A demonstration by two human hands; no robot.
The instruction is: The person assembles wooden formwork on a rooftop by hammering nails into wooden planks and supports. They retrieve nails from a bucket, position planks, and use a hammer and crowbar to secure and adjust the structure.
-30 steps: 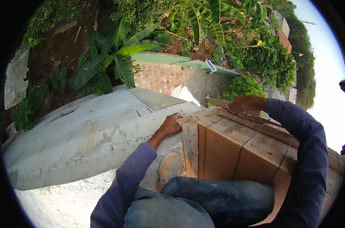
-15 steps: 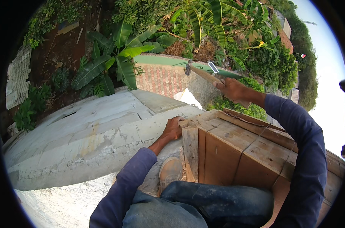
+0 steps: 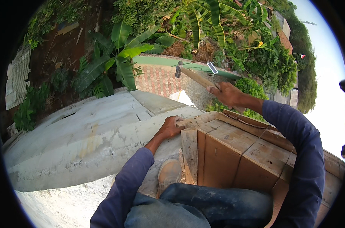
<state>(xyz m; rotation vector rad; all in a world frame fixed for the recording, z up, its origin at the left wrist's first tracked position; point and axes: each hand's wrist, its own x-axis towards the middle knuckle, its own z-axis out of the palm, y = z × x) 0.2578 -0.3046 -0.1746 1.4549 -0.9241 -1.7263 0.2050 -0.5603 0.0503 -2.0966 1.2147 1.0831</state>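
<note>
My right hand is closed around the wooden handle of a hammer. The hammer is raised past the far end of a timber formwork box, with its dark metal head at the left, above the paved ground far below. At the near left corner of that box, my left hand has its fingers curled on the end of a board. Whether anything small sits between those fingers is hidden. An upright wooden piece stands just below this hand, at the box's end.
A rough concrete ledge runs left from the box. My shoe rests beside the formwork. Thin wires cross the boards. Well below lie a paved path, a green-edged wall, a white sheet and banana plants.
The hammer and my right hand have shifted slightly left, and the hand sits a little lower. My left hand stays at the board's end, moved only slightly.
</note>
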